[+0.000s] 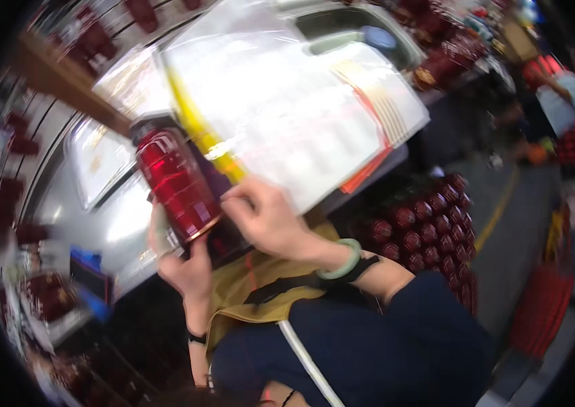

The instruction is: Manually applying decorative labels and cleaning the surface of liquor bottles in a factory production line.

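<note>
A shiny dark red bottle (175, 178) with a black top lies tilted, its base toward me. My left hand (186, 268) is wrapped round its lower end, with the thumb near the base and the other fingers partly hidden behind it. Just right of the base is my right hand (267, 217), its thumb and fingers pressed together. Whether anything small sits in that pinch, I cannot make out. Right beside the bottle, a yellow strip (196, 125) runs along the edge of white sheets (281, 108) under glossy clear plastic.
A metal worktop (114, 227) extends left of the bottle, below a brown post (70, 78). Several dark red rounded items (430, 227) are stacked low on the right. A grey tray (399, 44) holds a blue round thing. At far right is another person (562, 102).
</note>
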Demonstrator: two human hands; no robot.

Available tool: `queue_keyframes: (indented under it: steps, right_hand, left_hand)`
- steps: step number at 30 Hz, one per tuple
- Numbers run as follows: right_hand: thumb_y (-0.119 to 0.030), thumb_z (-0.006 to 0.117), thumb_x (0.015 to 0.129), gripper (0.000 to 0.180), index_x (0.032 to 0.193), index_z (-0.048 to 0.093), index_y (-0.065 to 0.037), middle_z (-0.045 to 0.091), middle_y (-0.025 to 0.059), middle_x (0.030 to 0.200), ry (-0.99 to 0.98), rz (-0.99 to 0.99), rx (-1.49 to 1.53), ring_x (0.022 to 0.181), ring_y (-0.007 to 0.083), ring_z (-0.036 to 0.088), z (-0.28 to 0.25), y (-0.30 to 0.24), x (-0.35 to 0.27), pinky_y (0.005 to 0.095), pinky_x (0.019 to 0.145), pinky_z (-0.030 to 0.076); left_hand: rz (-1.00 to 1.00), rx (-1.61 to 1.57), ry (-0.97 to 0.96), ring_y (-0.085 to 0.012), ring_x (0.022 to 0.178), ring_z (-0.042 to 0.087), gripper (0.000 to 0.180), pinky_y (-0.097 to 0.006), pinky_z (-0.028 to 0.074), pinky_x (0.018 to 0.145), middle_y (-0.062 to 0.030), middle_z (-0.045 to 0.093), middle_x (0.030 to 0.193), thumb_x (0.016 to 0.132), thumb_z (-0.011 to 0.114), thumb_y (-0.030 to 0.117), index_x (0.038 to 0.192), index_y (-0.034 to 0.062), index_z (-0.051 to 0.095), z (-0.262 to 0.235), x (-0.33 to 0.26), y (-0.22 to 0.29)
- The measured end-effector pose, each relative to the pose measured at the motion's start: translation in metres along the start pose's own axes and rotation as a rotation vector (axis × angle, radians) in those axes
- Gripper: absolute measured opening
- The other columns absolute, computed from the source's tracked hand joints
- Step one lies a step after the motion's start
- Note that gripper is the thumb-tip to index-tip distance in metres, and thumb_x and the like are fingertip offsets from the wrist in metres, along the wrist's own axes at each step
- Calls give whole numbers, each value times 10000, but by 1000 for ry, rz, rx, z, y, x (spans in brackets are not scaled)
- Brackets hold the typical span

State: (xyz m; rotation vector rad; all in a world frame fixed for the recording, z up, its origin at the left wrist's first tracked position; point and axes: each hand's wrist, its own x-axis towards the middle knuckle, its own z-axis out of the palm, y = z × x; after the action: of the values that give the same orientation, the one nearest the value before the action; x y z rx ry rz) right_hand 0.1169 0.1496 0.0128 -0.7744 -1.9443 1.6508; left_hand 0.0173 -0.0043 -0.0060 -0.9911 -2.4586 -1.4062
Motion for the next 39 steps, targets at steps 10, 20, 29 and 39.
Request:
queue_keyframes:
  steps: [10,20,29,39]
  right_hand:
    - [-56,701,959,98,1007,669,23,707,101,872,-44,14,-97,819,142,670,-8,3,2,296,743,526]
    - [-37,677,972,66,1014,670,15,660,33,816,17,-25,-130,757,87,577,-25,8,22,240,704,458]
    - [-40,606,1030,115,1075,697,16,611,16,936,-85,-41,69,861,94,537,-21,20,26,235,785,422]
    - [-60,534,1058,122,1071,641,-4,539,19,943,-98,25,87,847,95,497,-24,5,25,238,787,404]
  left_hand:
    - [-7,-131,49,-294,1327,593,906,-374,474,1105,-192,572,1482,711,888,-23,1520,-12,483,-1,-3,-8]
    - [-1,-288,-190,-301,1399,541,912,-400,416,1158,-186,545,1533,710,934,118,1500,-22,501,-25,13,-21]
    - [44,27,-148,-261,1250,662,540,-389,520,1046,-151,698,1338,937,758,129,1437,26,582,-46,163,-105]
    - [343,347,-391,-442,978,664,246,-513,525,877,-253,695,946,839,719,181,933,-39,664,39,255,-188]
